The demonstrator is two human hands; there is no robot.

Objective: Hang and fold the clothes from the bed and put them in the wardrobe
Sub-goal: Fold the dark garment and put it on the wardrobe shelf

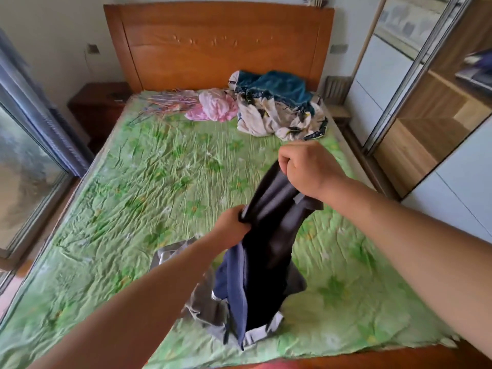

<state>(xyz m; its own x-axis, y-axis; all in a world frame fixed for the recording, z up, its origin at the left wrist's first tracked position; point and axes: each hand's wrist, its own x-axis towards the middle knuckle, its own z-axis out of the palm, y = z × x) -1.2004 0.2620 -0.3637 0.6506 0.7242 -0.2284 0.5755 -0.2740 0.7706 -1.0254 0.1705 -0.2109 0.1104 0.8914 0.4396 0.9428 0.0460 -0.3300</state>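
In the head view, I am seeing a dark garment [266, 249] hanging over the bed [127, 182] at 6 o'clock. The grip of the left hand [231, 225] is pinching its edge; the grip of the right hand [306, 169], toward 1 o'clock, is clenching its top. Other clothes [279, 110] are lying at 12 o'clock.

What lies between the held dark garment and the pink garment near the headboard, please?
Only wrinkled green bedspread; the head view shows that stretch bare from the dark garment to the pink garment.

A home bedroom: wooden bed [218, 43], mirrored wardrobe [426, 102].
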